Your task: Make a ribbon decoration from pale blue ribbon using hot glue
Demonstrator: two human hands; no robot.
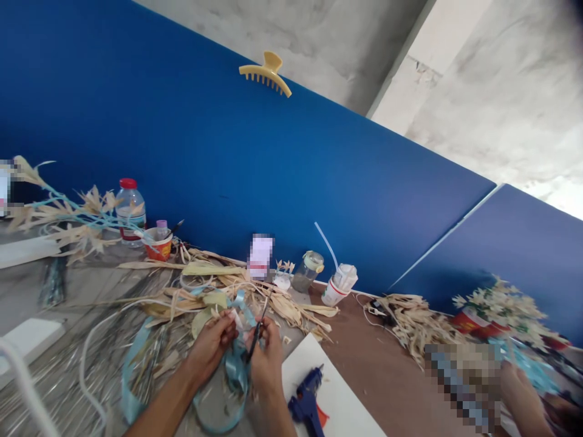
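Observation:
In the lower middle of the head view, my left hand (213, 343) has its fingers pinched together on a small pale piece (235, 318); its kind is unclear. My right hand (268, 355), close beside it, is closed round a slim dark tool (255, 340) with a thin tip pointing up and away. Whether it is scissors or tweezers does not show. Light blue ribbon (235, 367) runs between and below both hands and loops on the table. Dried corn husks (282, 306) lie just beyond my fingers.
A blue glue gun (306, 394) rests on a white board (346, 403) right of my hands. Behind stand a phone (260, 256), a glass jar (308, 272) and paper cups (334, 292). A white cable (86, 352) curves at left. Another person's hand (519, 388) is at far right.

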